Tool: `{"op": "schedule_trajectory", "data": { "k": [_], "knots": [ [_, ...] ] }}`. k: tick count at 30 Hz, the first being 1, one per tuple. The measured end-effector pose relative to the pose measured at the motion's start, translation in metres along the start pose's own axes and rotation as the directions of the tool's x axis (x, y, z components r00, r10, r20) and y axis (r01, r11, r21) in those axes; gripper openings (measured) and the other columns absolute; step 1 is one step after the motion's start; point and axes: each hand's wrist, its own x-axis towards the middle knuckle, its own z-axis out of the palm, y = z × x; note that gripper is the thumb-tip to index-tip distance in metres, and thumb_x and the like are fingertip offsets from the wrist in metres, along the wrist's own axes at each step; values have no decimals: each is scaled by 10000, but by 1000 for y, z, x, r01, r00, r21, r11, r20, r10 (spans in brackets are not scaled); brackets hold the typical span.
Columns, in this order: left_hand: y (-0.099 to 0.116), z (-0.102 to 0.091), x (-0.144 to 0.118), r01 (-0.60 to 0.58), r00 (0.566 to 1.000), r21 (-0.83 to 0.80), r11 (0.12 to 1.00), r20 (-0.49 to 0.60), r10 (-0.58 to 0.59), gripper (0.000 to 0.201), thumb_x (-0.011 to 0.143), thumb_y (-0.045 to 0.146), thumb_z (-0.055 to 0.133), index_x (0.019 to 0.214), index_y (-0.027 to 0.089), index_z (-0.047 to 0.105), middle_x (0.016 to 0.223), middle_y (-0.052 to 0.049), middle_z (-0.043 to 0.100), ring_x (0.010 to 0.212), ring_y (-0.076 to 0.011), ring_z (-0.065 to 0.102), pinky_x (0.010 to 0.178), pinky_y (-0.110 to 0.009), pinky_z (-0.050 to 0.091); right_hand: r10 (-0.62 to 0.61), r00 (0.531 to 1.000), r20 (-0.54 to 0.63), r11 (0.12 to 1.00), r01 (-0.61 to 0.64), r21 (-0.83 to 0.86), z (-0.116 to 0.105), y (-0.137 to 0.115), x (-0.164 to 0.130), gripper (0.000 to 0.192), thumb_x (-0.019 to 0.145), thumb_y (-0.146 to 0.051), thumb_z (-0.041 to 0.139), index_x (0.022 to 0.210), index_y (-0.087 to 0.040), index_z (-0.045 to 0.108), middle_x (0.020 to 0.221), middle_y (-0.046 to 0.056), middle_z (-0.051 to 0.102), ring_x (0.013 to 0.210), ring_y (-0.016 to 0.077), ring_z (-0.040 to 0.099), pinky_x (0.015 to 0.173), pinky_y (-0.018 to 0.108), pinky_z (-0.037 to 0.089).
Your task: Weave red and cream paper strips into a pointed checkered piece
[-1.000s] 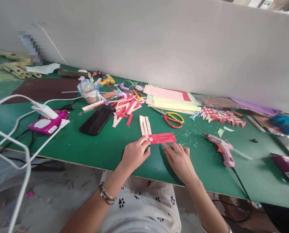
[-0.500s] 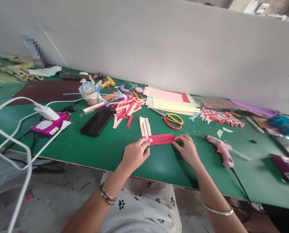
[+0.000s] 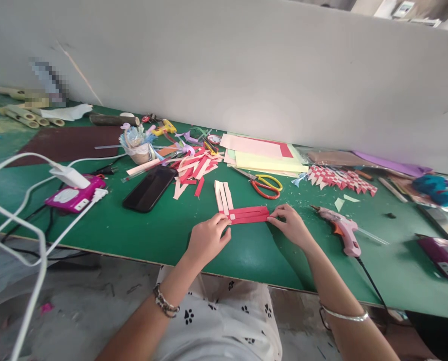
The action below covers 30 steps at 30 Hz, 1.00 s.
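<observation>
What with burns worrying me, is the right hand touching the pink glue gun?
Apart: the head view shows green tabletop between the right hand and the pink glue gun.

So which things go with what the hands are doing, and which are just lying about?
Seem to belong:
- red strips, their far end pinched by the right hand
- pale pink strips, meeting the red ones at the left hand
- probably the loose strips, in similar colours

Seem to be just lying about:
- black phone
- pink glue gun
- purple socket box
</observation>
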Motion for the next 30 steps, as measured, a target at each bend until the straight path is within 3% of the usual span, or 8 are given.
{"op": "schedule_trajectory", "data": {
  "k": [4, 7, 11, 14, 17, 23, 26, 30],
  "knots": [
    [0, 0, 0, 7, 1000, 2, 1000, 6, -7, 190, 827, 233, 476, 922, 214, 640, 989, 14, 659, 700, -117, 642, 489, -196, 418, 10, 998, 54, 999, -8, -34, -4, -4, 3, 235, 760, -407, 524, 666, -225, 641, 881, 46, 549, 870, 209, 533, 738, 340, 374],
    [0, 0, 0, 10, 1000, 5, 1000, 13, -10, 191, 828, 231, 477, 926, 214, 641, 989, 11, 658, 707, -118, 642, 493, -194, 422, 29, 999, 32, 998, -27, -56, -7, -8, 3, 215, 758, -417, 531, 724, -236, 641, 903, 30, 572, 816, 191, 547, 749, 352, 357],
    [1, -1, 1, 22, 999, 3, 1000, 23, -22, 198, 833, 237, 472, 928, 214, 645, 984, 2, 658, 708, -119, 639, 497, -190, 426, 46, 983, -175, 993, -65, -102, -17, -14, -4, 290, 741, -477, 554, 904, -247, 623, 946, 32, 594, 735, 179, 551, 726, 356, 341],
    [1, -2, 1, 21, 999, -1, 1000, 33, -21, 199, 835, 234, 470, 928, 214, 644, 977, 6, 652, 709, -114, 636, 499, -188, 431, -29, 942, -333, 994, -8, -111, -21, -20, -11, 269, 803, -443, 496, 822, -206, 622, 857, 43, 600, 688, 165, 538, 693, 326, 352],
    [1, -2, 1, 17, 999, -2, 1000, 33, -17, 198, 837, 229, 469, 931, 216, 642, 970, 8, 647, 710, -113, 633, 505, -190, 438, -210, 949, -236, 970, 173, -170, -13, -32, -16, 269, 864, -368, 443, 756, -200, 624, 797, 39, 608, 709, 159, 541, 706, 310, 355],
    [1, -2, 0, -6, 999, 24, 1000, 42, 5, 213, 843, 232, 457, 957, 208, 636, 973, -21, 641, 688, -121, 631, 490, -195, 427, -444, 896, -1, 815, 403, -416, 16, -62, -21, 261, 907, -279, 398, 940, -242, 654, 934, 61, 588, 846, 187, 499, 742, 322, 328],
    [2, -3, 0, -14, 998, 40, 999, 61, 12, 206, 843, 229, 462, 964, 201, 626, 976, -24, 639, 693, -128, 632, 497, -198, 427, -502, 860, 94, 729, 479, -489, 25, -70, -28, 275, 908, -262, 400, 1095, -266, 602, 921, 65, 581, 840, 195, 483, 746, 331, 314],
    [2, -3, 0, -15, 998, 51, 999, 69, 12, 200, 846, 234, 462, 966, 197, 618, 981, -23, 634, 691, -129, 628, 502, -201, 430, -497, 856, 143, 693, 491, -527, 31, -73, -33, 304, 914, -287, 385, 1152, -247, 569, 918, 73, 575, 822, 197, 479, 745, 336, 309]
  ]
}}
